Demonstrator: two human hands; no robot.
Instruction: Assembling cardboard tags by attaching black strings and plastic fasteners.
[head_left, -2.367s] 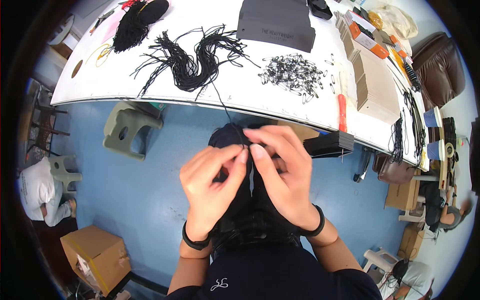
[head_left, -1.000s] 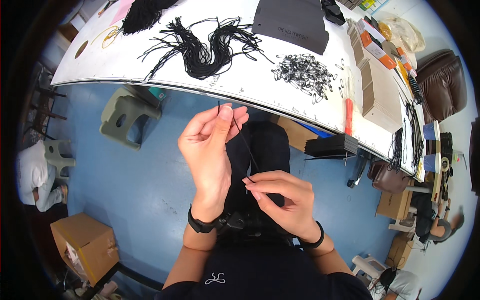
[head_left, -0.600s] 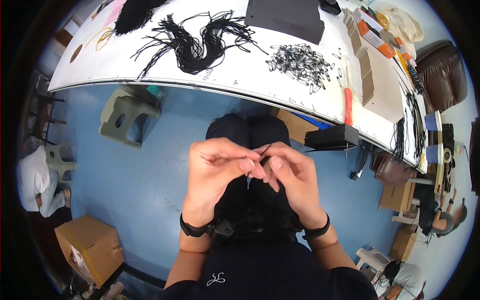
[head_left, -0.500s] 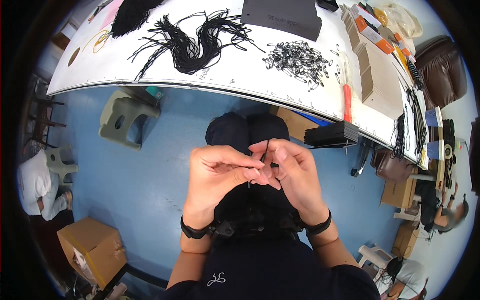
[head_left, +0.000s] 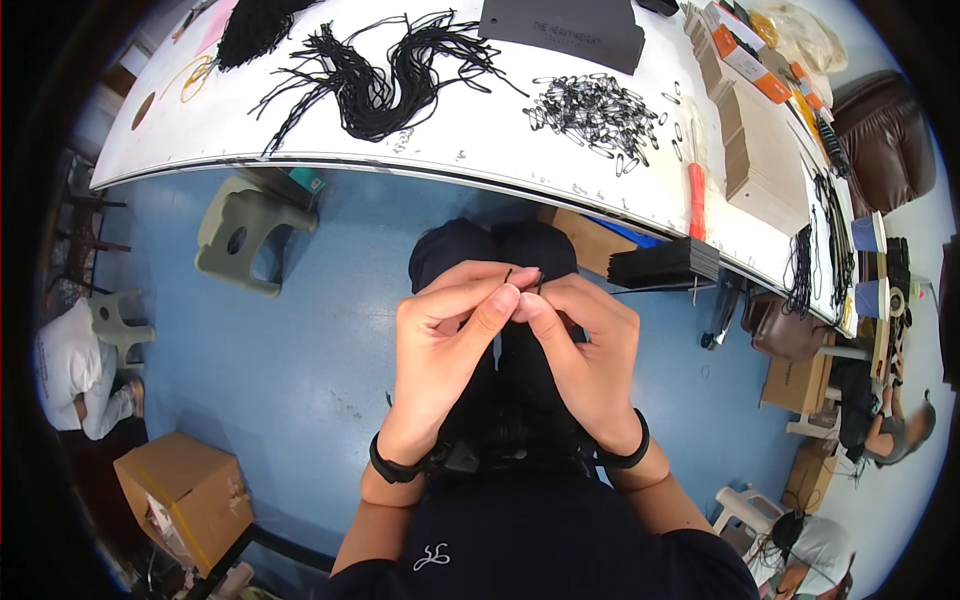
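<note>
Above my lap, my left hand [head_left: 432,325] and my right hand [head_left: 597,335] meet with thumbs and forefingers pinched together. Between the fingertips is a thin black cord [head_left: 541,278]; only short ends of it show, and the fingers cover the rest. On the white table [head_left: 240,140] beyond, a loose bundle of black cords [head_left: 375,105] lies in a curve. To its right is a heap of small black safety pins [head_left: 597,115]. A black printed sheet [head_left: 560,32] rests behind the pins.
Stacked grey-brown cards [head_left: 760,165] and a red-handled tool [head_left: 696,205] are on the table's right side. A stack of black cards [head_left: 662,266] sits by the table edge. A green stool [head_left: 255,235] and a cardboard box [head_left: 190,500] stand left. Other people sit at both sides.
Both hands have turned and risen slightly toward the table, and their fingertips have come together. The cord, which stood up between the fingers, is now mostly hidden in the pinch.
</note>
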